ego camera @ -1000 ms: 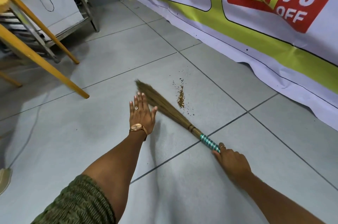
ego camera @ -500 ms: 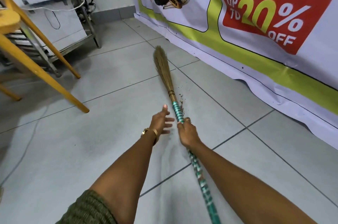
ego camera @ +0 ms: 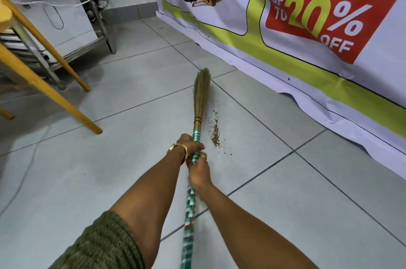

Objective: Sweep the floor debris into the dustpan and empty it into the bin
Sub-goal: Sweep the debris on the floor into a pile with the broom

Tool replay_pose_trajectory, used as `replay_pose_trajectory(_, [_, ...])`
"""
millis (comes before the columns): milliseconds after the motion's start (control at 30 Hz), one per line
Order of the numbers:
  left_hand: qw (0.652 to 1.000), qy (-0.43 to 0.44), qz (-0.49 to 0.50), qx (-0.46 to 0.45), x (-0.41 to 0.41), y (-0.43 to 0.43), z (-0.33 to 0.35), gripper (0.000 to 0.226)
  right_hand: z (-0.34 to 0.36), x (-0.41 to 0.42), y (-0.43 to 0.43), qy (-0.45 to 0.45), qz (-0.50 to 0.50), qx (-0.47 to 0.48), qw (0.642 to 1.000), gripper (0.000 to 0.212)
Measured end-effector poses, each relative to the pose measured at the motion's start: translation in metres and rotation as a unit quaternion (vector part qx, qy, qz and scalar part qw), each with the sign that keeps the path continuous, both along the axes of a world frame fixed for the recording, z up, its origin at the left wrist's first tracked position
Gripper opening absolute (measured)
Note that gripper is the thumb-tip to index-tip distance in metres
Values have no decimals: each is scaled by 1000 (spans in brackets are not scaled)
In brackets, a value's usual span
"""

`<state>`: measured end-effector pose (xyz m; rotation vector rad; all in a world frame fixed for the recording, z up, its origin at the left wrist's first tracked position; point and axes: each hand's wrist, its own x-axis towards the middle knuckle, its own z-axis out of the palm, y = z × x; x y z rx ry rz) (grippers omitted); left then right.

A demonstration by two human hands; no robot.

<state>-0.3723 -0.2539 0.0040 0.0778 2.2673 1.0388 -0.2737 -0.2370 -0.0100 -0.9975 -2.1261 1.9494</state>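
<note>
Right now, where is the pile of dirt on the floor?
In the head view the dirt lies mid-frame on a grey tile, just right of the broom and ahead of both hands, between the broom and the banner.

Pale grey tiled floor (ego camera: 109, 181), sale banner (ego camera: 307, 27) along the wall, yellow wooden legs (ego camera: 55, 97), metal rack (ego camera: 92, 16)

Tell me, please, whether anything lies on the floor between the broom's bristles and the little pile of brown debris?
Nothing visible does. The straw-bristled broom with the green taped handle lies just left of the brown crumb debris, with only bare grey tile floor between them.
</note>
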Motion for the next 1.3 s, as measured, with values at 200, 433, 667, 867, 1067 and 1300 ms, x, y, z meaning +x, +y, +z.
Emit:
replay_pose_trajectory(200, [987, 130, 93, 25, -32, -19, 3, 33, 2, 17, 17, -104, 252, 186, 944, 78])
replay_pose_trajectory(433, [931, 290, -1, -221, -72, -64, -20, 40, 9, 66, 100, -191, 303, 419, 834, 60])
replay_pose_trajectory(667, [958, 210, 32, -191, -95, -74, -78, 46, -13, 94, 134, -180, 275, 465, 822, 52])
replay_pose_trajectory(867, [967, 197, -47, -154, -92, -35, -94, 49, -40, 107, 137, -201, 285, 499, 793, 55])
replay_pose_trajectory(1067, [960, 209, -74, -174, -52, -66, -107, 49, -35, 99, 139, -210, 271, 502, 794, 56])
replay_pose_trajectory(1300, [959, 219, -114, -142, -8, -111, -102, 50, -7, 86, 139, -201, 249, 516, 794, 55])
